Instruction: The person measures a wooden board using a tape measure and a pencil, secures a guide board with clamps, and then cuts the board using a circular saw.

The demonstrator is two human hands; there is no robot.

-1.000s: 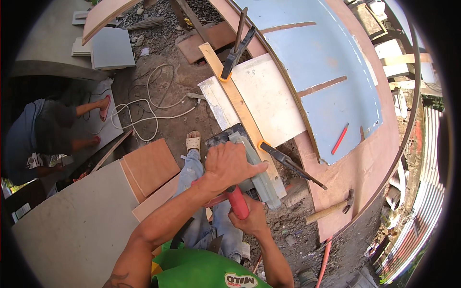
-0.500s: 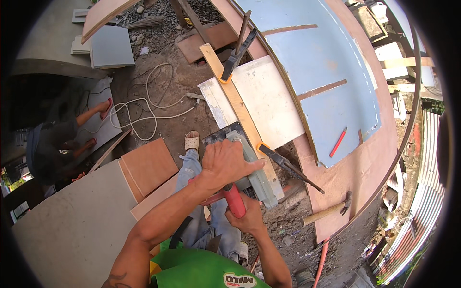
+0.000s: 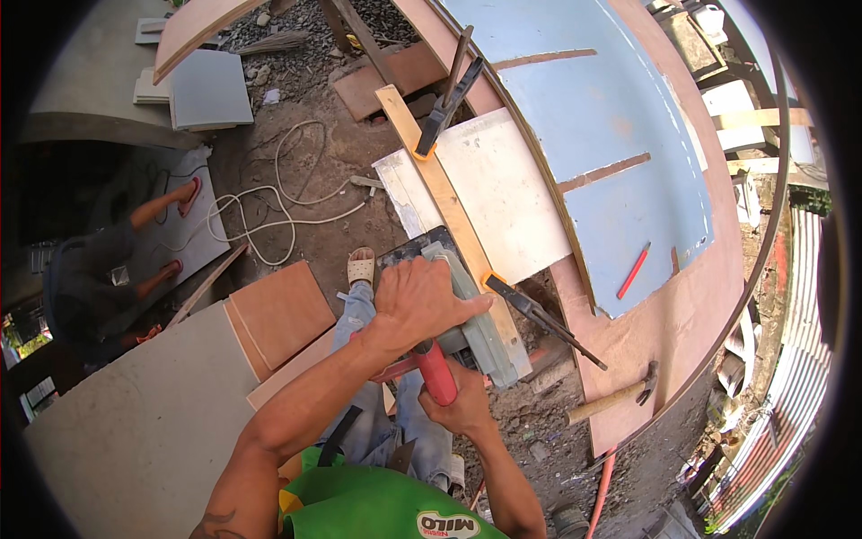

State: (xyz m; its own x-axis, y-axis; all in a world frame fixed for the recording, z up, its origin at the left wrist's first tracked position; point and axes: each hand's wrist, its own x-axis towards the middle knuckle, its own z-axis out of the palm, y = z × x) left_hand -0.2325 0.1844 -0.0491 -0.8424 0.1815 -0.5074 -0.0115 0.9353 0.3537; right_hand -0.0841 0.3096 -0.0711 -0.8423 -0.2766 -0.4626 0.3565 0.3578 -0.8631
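Observation:
A circular saw [image 3: 487, 346] with a grey-green guard, a black base plate and a red handle rests at the near end of a white board [image 3: 512, 202]. My left hand [image 3: 420, 298] presses over the top of the saw, thumb stretched to the right across its guard. Around the red rear handle, my right hand [image 3: 461, 402] is closed. A straight wooden strip [image 3: 440, 184] lies along the board, with the saw against its left side. Two black bar clamps with orange pads hold it: one far clamp [image 3: 446, 110] and one near clamp [image 3: 532, 310]. The blade is hidden.
On the right, a blue panel [image 3: 593, 117] carries a red pencil [image 3: 634, 271]; a hammer [image 3: 615, 402] lies nearer me on plywood. A pale cable [image 3: 285, 216] loops over the dirt floor. Another person's legs [image 3: 162, 207] show at left. Brown boards [image 3: 283, 314] lie beside my leg.
The saw and both my hands keep nearly the same place against the strip. The other person's legs at left have shifted a little. The whole view has moved very slightly.

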